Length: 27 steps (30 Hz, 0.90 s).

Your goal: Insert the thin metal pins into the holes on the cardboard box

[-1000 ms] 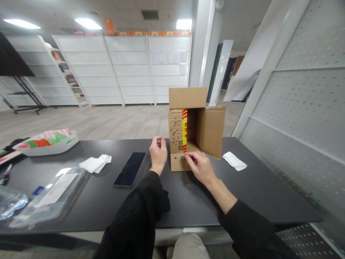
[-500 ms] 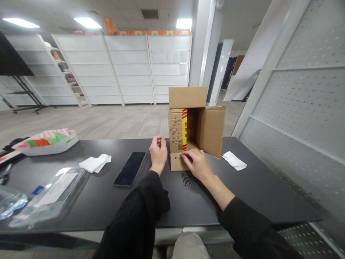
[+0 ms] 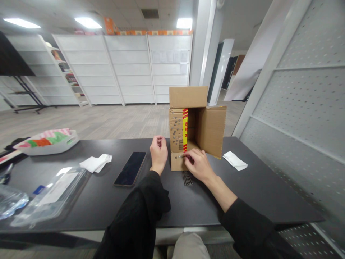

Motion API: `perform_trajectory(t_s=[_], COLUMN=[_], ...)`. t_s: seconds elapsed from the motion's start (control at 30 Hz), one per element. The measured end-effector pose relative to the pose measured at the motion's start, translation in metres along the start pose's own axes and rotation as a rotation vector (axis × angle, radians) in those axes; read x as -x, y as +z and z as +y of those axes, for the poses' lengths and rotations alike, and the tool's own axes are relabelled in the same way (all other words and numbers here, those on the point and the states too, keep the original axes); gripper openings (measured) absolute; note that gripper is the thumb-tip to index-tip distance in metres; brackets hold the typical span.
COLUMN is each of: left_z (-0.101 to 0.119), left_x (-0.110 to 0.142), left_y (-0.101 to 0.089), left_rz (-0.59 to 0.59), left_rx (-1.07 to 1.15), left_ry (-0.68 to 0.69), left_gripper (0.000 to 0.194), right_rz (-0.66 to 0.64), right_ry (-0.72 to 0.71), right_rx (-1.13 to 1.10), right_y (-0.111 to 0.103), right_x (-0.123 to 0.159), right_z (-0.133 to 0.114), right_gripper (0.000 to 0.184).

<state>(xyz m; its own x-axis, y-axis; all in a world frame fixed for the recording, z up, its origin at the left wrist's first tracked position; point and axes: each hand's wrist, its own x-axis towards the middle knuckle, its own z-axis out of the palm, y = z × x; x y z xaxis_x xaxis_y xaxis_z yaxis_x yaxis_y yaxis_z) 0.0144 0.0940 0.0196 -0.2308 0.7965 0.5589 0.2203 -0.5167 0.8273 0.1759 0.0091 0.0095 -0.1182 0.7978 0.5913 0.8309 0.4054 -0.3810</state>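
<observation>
An open cardboard box point(image 3: 176, 145) stands on its side on the dark table, opening towards me. Several small round metal heads dot its left flap, with a few more on the lower flap point(image 3: 178, 164). At that lower flap, the fingertips of my right hand point(image 3: 198, 164) pinch what looks like a thin nail, mostly hidden by the fingers. Just left of the box, my left hand point(image 3: 159, 153) is raised with its fingers curled closed; whatever is inside is hidden. Below the flap lies a bunch of long thin nails point(image 3: 187, 178).
A phone point(image 3: 130, 168) lies left of my left hand. Folded tissues point(image 3: 96, 163) and a clear plastic case point(image 3: 54, 196) are farther left, near a plastic bottle point(image 3: 12, 201) and a white basket point(image 3: 51, 148). Another tissue point(image 3: 235, 160) lies right of the box. A perforated panel point(image 3: 299, 126) borders the table's right side.
The right fingertips have shifted very slightly to the right at the lower flap. My left hand and the box stay as they were.
</observation>
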Motion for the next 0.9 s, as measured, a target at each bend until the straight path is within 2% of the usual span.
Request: perform_trajectory(t_s=[0.2, 0.4, 0.6, 0.9], left_z=[0.001, 0.002, 0.002, 0.003], left_x=[0.0, 0.0, 0.0, 0.001], left_y=[-0.001, -0.001, -0.001, -0.001], left_rz=[0.0, -0.003, -0.002, 0.002], left_rx=[0.0, 0.015, 0.008, 0.003], left_ry=[-0.008, -0.01, -0.017, -0.014], left_gripper=[0.011, 0.01, 0.01, 0.009], right_rz=[-0.09, -0.201, -0.286, -0.324], right_ry=[-0.016, -0.081, -0.129, -0.131], right_rx=[-0.021, -0.034, -0.022, -0.003], right_y=[-0.006, -0.016, -0.016, -0.016], right_x=[0.006, 0.013, 0.018, 0.019], right_z=[-0.003, -0.011, -0.017, -0.019], right_gripper=[0.014, 0.026, 0.03, 0.025])
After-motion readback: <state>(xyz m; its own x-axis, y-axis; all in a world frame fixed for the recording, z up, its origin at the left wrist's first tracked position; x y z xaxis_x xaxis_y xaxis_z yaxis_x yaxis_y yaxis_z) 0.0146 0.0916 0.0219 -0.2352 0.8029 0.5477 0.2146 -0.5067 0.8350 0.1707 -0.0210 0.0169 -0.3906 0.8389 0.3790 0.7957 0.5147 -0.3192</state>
